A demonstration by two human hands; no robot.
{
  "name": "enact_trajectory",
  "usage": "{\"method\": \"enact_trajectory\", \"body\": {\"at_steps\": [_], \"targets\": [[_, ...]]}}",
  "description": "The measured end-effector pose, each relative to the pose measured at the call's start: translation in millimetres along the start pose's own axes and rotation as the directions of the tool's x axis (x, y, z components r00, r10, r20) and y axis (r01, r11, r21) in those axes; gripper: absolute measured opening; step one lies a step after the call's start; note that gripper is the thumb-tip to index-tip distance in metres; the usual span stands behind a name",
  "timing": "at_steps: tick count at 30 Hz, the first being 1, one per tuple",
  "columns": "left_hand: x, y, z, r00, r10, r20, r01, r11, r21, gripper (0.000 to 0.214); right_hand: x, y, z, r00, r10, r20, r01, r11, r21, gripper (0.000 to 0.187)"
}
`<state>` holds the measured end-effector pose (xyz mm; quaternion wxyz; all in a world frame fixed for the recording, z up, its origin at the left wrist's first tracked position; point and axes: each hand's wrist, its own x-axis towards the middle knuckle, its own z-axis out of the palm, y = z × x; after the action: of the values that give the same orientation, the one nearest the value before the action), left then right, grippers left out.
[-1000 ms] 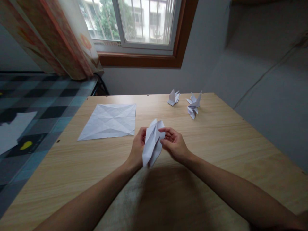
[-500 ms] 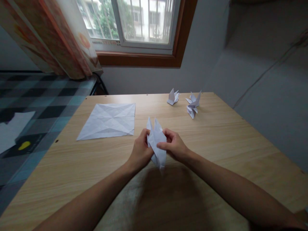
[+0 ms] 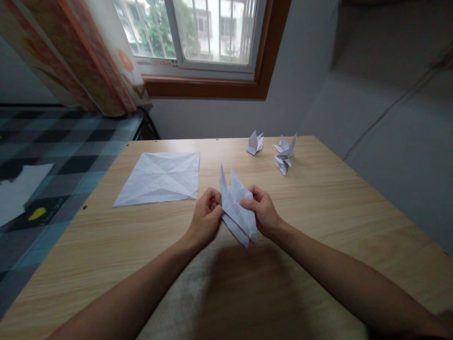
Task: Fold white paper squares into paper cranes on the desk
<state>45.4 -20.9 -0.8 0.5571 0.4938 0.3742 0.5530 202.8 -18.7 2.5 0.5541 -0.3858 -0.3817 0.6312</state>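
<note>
A folded white paper [image 3: 238, 208] with two upright points at its top is held above the middle of the wooden table. On its left edge, my left hand [image 3: 208, 212] pinches the paper between thumb and curled fingers. My right hand [image 3: 264, 210] grips the opposite side, its thumb lying on the front face and the other fingers behind, partly hidden. The paper's lower end tapers down and to the right. A creased white paper sheet [image 3: 163, 177] lies flat on the table to the left of my hands.
Several small folded paper figures, among them one standing alone [image 3: 255, 143] and a close group [image 3: 285, 151], stand at the table's [image 3: 336, 212] far right. To the left is a checked cloth surface [image 3: 88, 146] with torn white paper [image 3: 26, 191]. Behind are a window and a curtain [image 3: 95, 56].
The folded paper has turned and spread wider, its lower tip swinging to the right. My right hand has shifted right, and my left hand has moved to the paper's left edge.
</note>
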Motion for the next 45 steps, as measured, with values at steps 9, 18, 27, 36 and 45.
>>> {"method": "enact_trajectory", "body": {"at_steps": [9, 18, 27, 36, 45], "targets": [[3, -1, -6.5, 0.998, -0.017, -0.054, 0.022, 0.995, 0.095, 0.018, 3, 7, 1, 0.995, -0.099, 0.017, 0.100, 0.994, -0.043, 0.038], [-1, 2, -2.7, 0.999, -0.040, 0.011, 0.036, 0.971, 0.235, 0.025, -4, 12, 1, 0.980, -0.176, 0.097, 0.192, 0.961, -0.199, 0.025], [-4, 3, -0.2, 0.996, -0.059, 0.073, 0.038, 0.964, 0.262, 0.027, 2, 13, -2, 0.986, -0.164, -0.006, 0.159, 0.962, -0.224, 0.030], [-4, 8, 2.4, 0.999, -0.029, 0.042, 0.021, 0.985, 0.170, 0.026, 5, 14, -5, 0.977, -0.201, -0.070, 0.189, 0.971, -0.148, 0.030], [4, -1, -4.6, 0.984, 0.082, -0.158, -0.051, 0.980, 0.193, 0.019, 3, 16, -2, 0.957, -0.291, 0.004, 0.289, 0.952, -0.103, 0.032]]}}
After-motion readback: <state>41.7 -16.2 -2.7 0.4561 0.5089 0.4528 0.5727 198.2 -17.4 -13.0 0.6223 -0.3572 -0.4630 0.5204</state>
